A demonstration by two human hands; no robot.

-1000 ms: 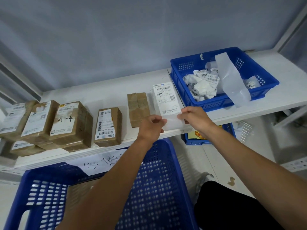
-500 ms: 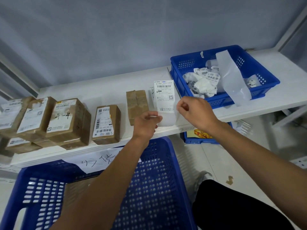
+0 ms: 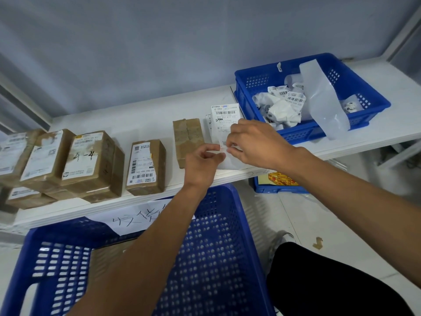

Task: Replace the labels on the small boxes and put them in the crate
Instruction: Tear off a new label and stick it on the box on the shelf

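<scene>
A white shipping label (image 3: 224, 116) with a barcode stands upright over the shelf, its glossy backing sheet (image 3: 230, 161) hanging below it. My right hand (image 3: 252, 142) pinches the label's lower edge. My left hand (image 3: 201, 164) pinches the backing at the same spot. Just left of them a bare brown box (image 3: 188, 139) with no label lies on the white shelf (image 3: 136, 120). A labelled small box (image 3: 145, 166) sits further left. The big blue crate (image 3: 218, 247) stands below my arms, with a cardboard box partly visible inside.
Several labelled brown boxes (image 3: 91, 160) are stacked at the shelf's left end. A smaller blue bin (image 3: 369, 103) at the right holds crumpled labels and backing strips. A handwritten paper sign (image 3: 139, 218) hangs on the shelf's front edge. Another blue bin (image 3: 278, 185) sits on the floor.
Both hands have come together at the label's lower edge. The right hand moved left and down onto it, and the backing now hangs lower beneath the label.
</scene>
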